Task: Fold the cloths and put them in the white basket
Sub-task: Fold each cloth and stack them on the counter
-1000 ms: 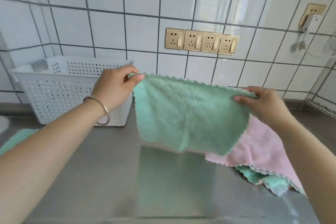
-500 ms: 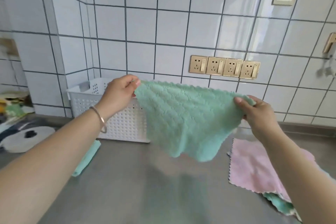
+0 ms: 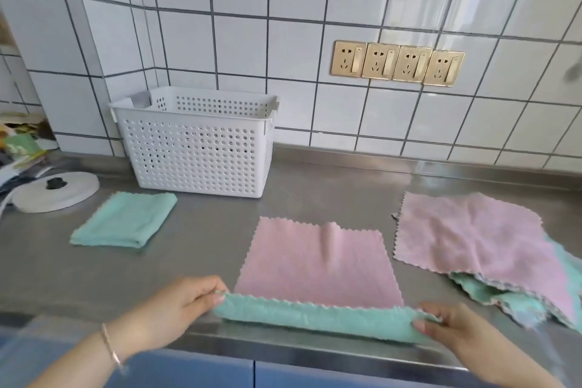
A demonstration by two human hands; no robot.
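Note:
A two-sided cloth, pink face up and green underneath, lies spread on the steel counter in front of me. Its near edge is turned up, showing the green side. My left hand pinches the near left corner and my right hand pinches the near right corner. A folded green cloth lies to the left, in front of the white perforated basket, which stands against the tiled wall. More unfolded cloths, pink on top with green beneath, are piled at the right.
A white pot lid with a black knob lies at the far left, with clutter behind it. A row of gold wall sockets sits above the counter. The counter's front edge runs just below my hands.
The cloth was held up in the air by its top corners, green side facing me. Now it lies flat on the counter, pink side up, and my hands have come down to its near edge.

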